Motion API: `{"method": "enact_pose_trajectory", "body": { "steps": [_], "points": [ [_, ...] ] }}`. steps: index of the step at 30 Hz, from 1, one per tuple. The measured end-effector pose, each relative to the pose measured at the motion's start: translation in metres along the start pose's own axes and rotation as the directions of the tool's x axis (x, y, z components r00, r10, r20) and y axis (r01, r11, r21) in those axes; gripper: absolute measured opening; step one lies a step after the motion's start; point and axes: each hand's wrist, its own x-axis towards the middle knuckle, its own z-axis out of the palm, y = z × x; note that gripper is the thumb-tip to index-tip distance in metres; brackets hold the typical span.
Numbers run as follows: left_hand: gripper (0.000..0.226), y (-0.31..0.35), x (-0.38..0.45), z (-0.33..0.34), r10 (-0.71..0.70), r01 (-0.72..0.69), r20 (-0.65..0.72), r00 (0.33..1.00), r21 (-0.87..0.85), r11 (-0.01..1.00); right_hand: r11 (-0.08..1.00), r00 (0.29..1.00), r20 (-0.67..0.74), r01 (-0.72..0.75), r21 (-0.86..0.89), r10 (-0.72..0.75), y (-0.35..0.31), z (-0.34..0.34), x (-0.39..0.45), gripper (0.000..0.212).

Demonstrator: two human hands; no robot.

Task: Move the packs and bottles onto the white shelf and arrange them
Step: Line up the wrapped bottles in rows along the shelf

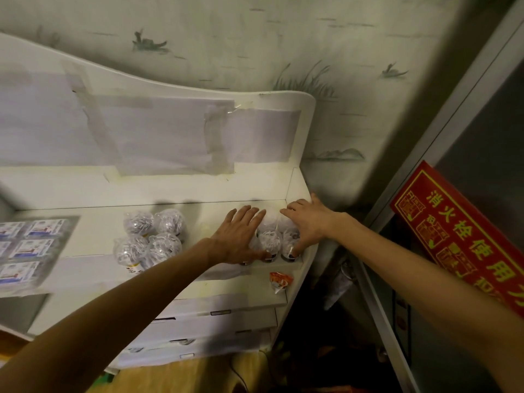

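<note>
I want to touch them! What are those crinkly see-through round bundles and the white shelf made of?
The round bundles wrapped in clear film look like thin shiny plastic: light glints off the wrinkles, and you can see pale contents inside. What is inside is too blurry to tell. The white shelf looks like smooth painted or coated board, probably wood-based, with flat matte faces and rounded edges.

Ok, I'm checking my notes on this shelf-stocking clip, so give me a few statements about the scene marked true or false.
1. Both hands, left hand and right hand, are on the wrapped bottles at the right end of the white shelf. True.
2. A second cluster of bottles stands untouched to the left. True.
3. The flat packs lie at the shelf's right end. False: they lie at the left.
4. The red sign hangs on the shelf's back panel. False: it is off to the right of the shelf.
</note>
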Motion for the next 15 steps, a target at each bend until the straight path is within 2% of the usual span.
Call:
{"method": "enact_pose_trajectory", "body": {
  "steps": [10,15],
  "points": [
    [0.119,0.003,0.008,-0.008,0.01,-0.007,0.07,0.998,-0.035,0.999,1.0,1.0,-0.009,0.006,-0.02,-0.006,0.001,0.004,0.004,0.115],
    [0.115,0.003,0.011,0.001,0.013,-0.012,0.046,0.999,-0.032,0.999,1.0,1.0,-0.006,0.001,-0.008,-0.001,0.001,0.002,0.003,0.114]
  ]
}}
